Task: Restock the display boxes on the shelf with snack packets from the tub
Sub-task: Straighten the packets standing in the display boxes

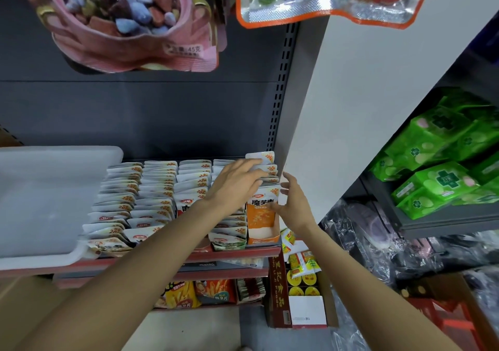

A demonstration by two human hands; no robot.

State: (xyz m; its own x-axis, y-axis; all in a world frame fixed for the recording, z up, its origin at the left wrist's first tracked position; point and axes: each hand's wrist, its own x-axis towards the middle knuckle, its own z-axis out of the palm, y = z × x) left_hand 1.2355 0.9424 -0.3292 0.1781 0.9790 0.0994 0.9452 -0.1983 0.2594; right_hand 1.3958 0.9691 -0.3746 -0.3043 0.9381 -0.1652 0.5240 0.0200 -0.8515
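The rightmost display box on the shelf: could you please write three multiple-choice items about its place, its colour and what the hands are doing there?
1. Where does the orange display box stand?
A. beside the shelf's right upright
B. inside the white tub
C. on the floor

2. What colour are the packs on the neighbouring shelf to the right?
A. blue
B. green
C. black

3. What is the left hand doing?
A. hanging idle
B. gripping the tub
C. resting on the packets in the box

Answers: A, it is the last box in the row; B, bright green wrappers; C, fingers lie over the packet tops while the right hand steadies the box's side.
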